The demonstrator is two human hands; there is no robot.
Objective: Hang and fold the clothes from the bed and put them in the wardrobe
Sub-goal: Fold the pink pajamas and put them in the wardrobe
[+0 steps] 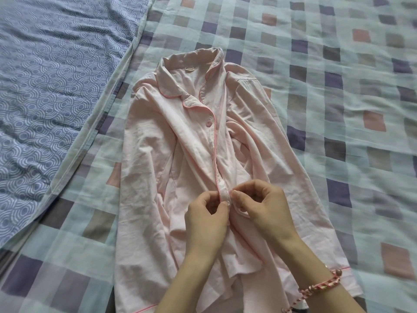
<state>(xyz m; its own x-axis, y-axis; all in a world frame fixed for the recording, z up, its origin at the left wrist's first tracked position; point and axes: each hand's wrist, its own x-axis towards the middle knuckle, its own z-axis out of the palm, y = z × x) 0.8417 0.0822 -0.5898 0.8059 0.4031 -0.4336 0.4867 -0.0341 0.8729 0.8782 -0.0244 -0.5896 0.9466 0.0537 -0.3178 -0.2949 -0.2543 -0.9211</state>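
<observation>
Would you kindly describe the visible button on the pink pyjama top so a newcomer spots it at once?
On the checked bedspread lies a pale pink pyjama top, collar farthest away. Follow the darker piping down from the collar; the button sits left of it. It is round and the only button in plain view.

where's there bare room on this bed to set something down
Widest bare patch: checked sheet right of the pink shirt. Narrower strip between the shirt and the blue cover. Crowded at the middle, where left hand and right hand pinch the shirt front.
</observation>
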